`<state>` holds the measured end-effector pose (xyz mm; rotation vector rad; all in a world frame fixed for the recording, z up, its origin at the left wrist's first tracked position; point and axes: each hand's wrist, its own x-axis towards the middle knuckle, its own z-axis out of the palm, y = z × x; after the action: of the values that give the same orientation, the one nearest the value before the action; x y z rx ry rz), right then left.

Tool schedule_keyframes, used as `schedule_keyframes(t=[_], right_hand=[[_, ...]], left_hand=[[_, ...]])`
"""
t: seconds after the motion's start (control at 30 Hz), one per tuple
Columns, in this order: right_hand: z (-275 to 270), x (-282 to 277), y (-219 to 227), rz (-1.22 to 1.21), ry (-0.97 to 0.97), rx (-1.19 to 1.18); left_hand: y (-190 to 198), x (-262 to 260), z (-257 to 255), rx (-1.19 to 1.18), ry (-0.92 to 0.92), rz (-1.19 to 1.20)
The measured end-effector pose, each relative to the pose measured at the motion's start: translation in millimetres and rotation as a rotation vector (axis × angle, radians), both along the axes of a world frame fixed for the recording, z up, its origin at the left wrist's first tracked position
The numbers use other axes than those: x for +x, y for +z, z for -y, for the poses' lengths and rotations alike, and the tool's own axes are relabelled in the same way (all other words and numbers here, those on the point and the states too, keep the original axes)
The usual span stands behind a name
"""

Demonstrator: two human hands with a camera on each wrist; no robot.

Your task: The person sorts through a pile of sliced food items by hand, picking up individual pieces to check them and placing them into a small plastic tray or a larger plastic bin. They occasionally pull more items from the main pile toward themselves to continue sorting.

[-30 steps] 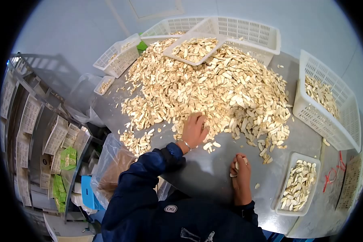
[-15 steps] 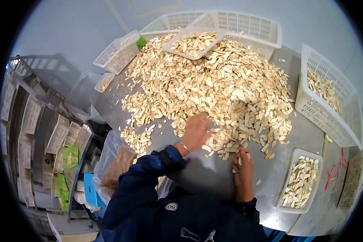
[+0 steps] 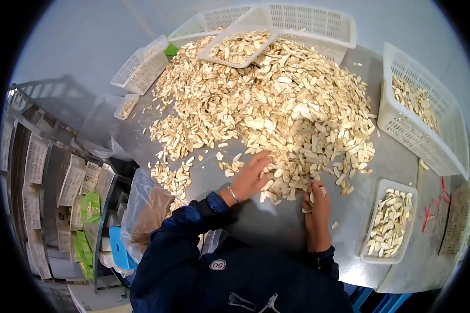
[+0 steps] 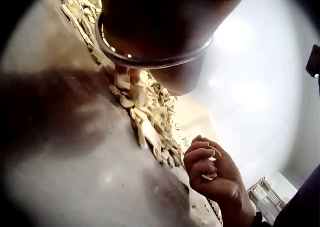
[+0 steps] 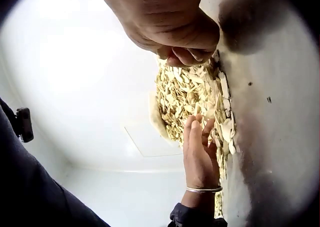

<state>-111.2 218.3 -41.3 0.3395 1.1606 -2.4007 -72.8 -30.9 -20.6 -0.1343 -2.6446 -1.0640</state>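
Observation:
A large heap of pale dried slices (image 3: 230, 104) covers the middle of the metal table. At its front edge the left hand (image 3: 250, 177), a bracelet at its wrist, rests on slices with fingers extended; the right wrist view shows this hand (image 5: 199, 154) with its fingers among them. The right hand (image 3: 317, 208) stands at the heap's lower edge, fingers curled round a few slices. From the left wrist view, slices (image 4: 209, 176) show between the curled fingers of the right hand (image 4: 215, 174).
A small white tray of slices (image 3: 363, 245) stands at the right, near red string (image 3: 427, 215). White baskets (image 3: 402, 122) line the back and right side. A tray (image 3: 203, 53) lies on the heap. Shelving (image 3: 49, 182) and a plastic bag (image 3: 141, 208) are at the left.
Slices from the heap's front have been drawn toward the person, between the hands. The left hand has moved slightly down and right, then back left; the right hand keeps its slices.

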Motion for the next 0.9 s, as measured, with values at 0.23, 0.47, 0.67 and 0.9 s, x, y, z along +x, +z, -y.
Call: schedule_keyframes(t=[0.23,0.47,0.67,0.9], right_hand=[[1,1,0,0.004,-0.005,-0.032],[0,1,5,0.016,0.001,-0.030],[0,1,2,0.025,0.022,-0.024],[2,2,4,0.027,0.002,-0.026]], left_hand=[[-10,-8,8,-0.113,-0.012,-0.060],[2,-28,-45,-0.322,-0.103,-0.022],[0,-31,-42,-0.368,-0.161,0.022],[4,-31,-40,-0.535,-0.244,-0.066]])
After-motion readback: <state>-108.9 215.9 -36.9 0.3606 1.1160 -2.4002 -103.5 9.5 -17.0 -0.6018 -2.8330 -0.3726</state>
